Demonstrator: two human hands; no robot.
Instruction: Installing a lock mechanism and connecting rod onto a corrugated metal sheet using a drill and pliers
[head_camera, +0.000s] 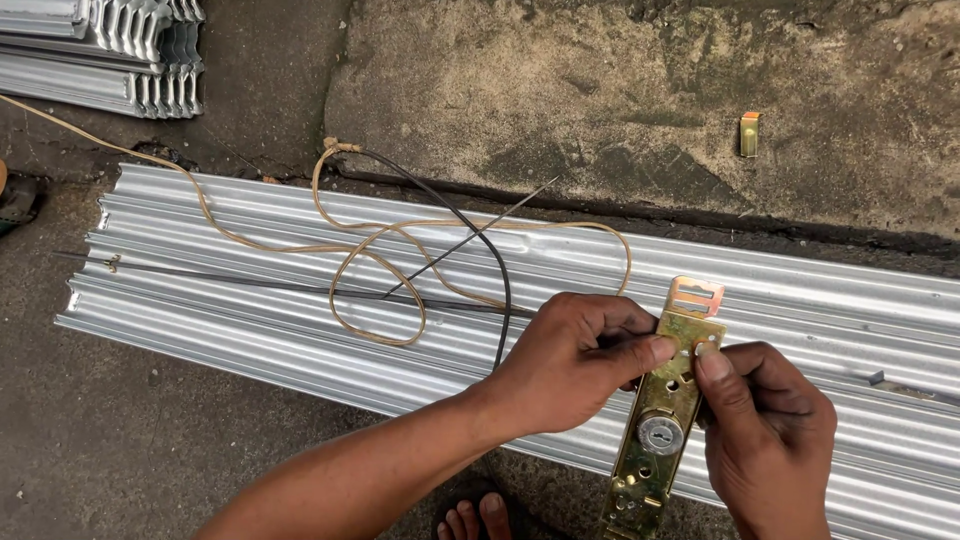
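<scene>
Two hands of mine meet on one brass-coloured lock plate, a long narrow strip of metal with a round silver keyhole cylinder set near its middle. My left hand wraps the upper part of the plate from the left, fingers curled shut around its edge and the thumb pressed flat across the front. My right hand grips it from the right, the thumb tip on the face just beside the small holes, the other fingers folded behind. The plate stands nearly lengthwise away from me, tilted a little to the right, its slotted top end clear of both hands and its lower end running out of the bottom of the view.

Beneath the plate lies a long ribbed panel of silvery sheet metal on the concrete floor, stretching from left to right. On the panel rests a loose loop of tan cord, which is knotted to a dark cable near the panel's far edge. Two thin dark rods lie crossed over the cord. A small brass clip sits well apart on the concrete beyond. More ribbed panels are stacked in the far left corner. My toes in a sandal show below my left forearm.
</scene>
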